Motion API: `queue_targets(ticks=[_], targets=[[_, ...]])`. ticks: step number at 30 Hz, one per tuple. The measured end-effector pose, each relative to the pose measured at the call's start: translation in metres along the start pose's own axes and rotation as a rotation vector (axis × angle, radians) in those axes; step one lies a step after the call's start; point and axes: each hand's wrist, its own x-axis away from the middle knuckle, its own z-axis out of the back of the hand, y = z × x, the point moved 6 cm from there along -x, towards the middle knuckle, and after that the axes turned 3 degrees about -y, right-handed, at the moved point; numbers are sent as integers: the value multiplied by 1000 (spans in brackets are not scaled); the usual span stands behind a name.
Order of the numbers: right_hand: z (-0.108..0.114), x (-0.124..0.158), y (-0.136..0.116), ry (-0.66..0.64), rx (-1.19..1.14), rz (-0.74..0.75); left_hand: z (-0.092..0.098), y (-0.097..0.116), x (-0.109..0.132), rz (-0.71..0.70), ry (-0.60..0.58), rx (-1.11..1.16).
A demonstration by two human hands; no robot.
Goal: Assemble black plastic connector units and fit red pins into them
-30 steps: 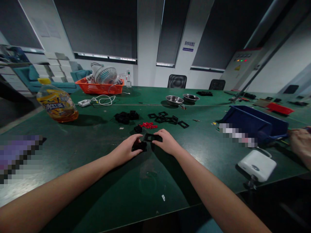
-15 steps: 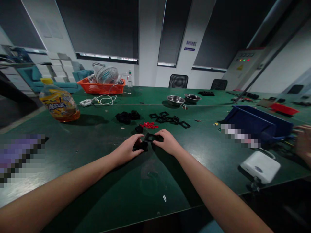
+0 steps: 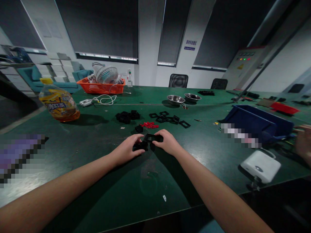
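Note:
My left hand (image 3: 130, 147) is closed around a black plastic part (image 3: 141, 145), its thumb and fingers on either side. In my right hand (image 3: 167, 142) is a black rectangular frame (image 3: 151, 137), pinched at its right end and tilted against the other part. Just beyond my hands lie a small black block (image 3: 139, 128) and a little heap of red pieces (image 3: 149, 125). Farther off are a pile of black parts (image 3: 126, 116) on the left and several loose black frames (image 3: 184, 124) on the right.
An orange drink bottle (image 3: 60, 103) stands at left, near an orange basket (image 3: 102, 87) with a fan and a white cable (image 3: 107, 99). At right are a blue bin (image 3: 262, 121), a white device (image 3: 261, 166) and another person's hand (image 3: 303, 142). Two metal bowls (image 3: 176, 99) sit farther back.
The black frame in my right hand has tilted and shifted slightly left, closer against the part in my left hand. My hands have barely moved otherwise.

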Motion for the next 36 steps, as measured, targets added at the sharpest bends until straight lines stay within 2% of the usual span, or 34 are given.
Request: queue_targets(ticks=[9,14,17,25,36], targets=[[6,2,-4,57,-101,-50,5,1,1,-36,39,23],[8,6,-15,66,-212,34,12,2,2,-36,109,-21],[7,7,-21,49,-226,93,13,0,2,-39,134,-27],[3,10,-28,-13,-197,168,14,0,2,-31,112,-24],[-2,12,-34,-98,-169,201,15,2,2,-48,104,-39]])
